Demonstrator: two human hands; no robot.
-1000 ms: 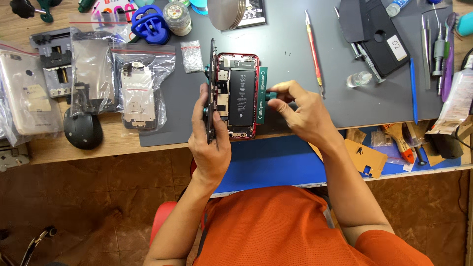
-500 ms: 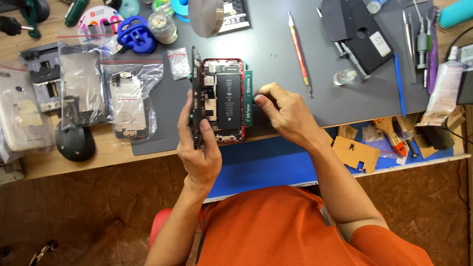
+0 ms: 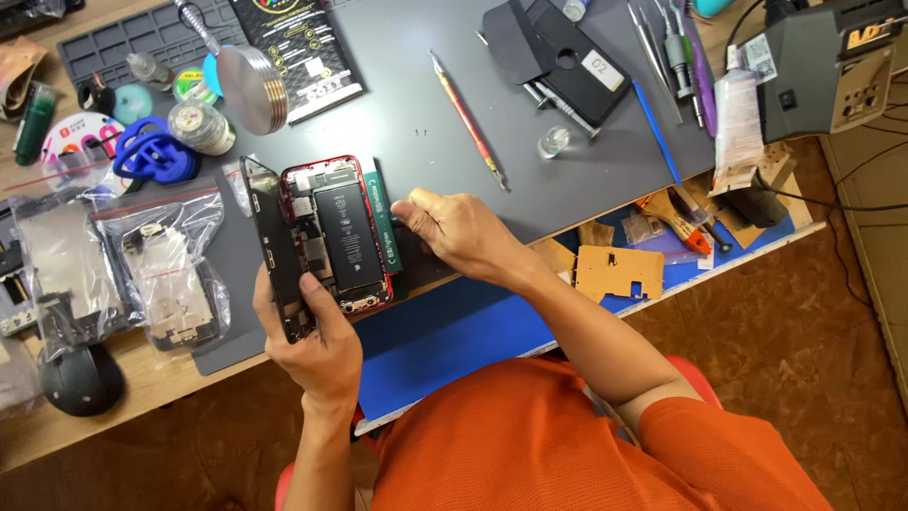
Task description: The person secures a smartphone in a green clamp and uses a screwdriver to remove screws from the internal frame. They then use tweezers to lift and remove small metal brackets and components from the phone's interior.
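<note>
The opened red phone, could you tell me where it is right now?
In the head view the opened red phone lies on the grey mat, left of centre, between the left hand and the right hand.

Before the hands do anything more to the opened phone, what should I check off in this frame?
1. Left hand steadies the opened red phone at its near end: ok.
2. Detached screen stands propped along the phone's left edge, thumb on it: ok.
3. Right hand rests at the phone's right edge: ok.
4. What its fingertips hold: cannot tell.
5. Phone lies on the grey mat: ok.
6. Red-handled tool lies apart from both hands: ok.
</note>
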